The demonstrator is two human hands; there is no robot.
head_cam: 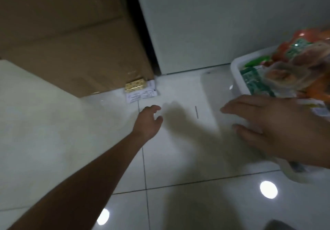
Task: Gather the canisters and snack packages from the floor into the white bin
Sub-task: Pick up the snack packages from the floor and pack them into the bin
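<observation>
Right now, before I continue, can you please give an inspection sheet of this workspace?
Surface: glossy white tile floor, lamp glare.
Job's things: white bin at right, snack packs inside; gold packet on floor by cardboard box; canisters not seen.
Clutter: white slip beside gold packet; thin dark mark on tile.
Hands: left hand empty, reaching toward gold packet; right hand on bin, fingers straight.
Cables: nothing seen.
Surroundings: cardboard box, white panel behind.

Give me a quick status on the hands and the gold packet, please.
Left hand open, short of gold packet. Right hand rests on white bin. Nothing in between.
</observation>
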